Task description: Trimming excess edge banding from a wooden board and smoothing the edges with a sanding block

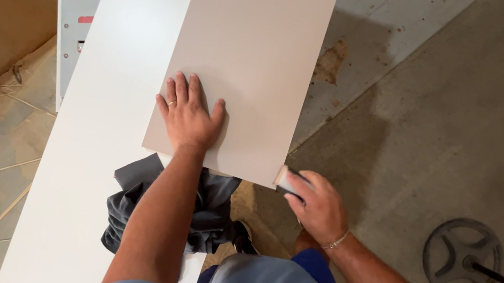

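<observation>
A workshop's concrete floor [459,128] lies under two white boards. Nearest, the right hand [316,207] grips one small sanding block [286,180] at the upper board [249,59] corner. Left hand [189,117] (fingers spread flat) presses that board, above the longer board [96,136].

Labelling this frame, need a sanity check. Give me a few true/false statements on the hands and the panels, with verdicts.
1. The left hand lies flat on the pale grey rectangular panel. True.
2. The right hand is empty. False: it holds a small pale block against the panel's near corner.
3. The grey panel rests on a longer white board. True.
4. A dark grey cloth hangs over the panel's far end. False: it lies at the near edge, under the left forearm.
5. A dark spoked wheel lies on the concrete floor. True.
</observation>
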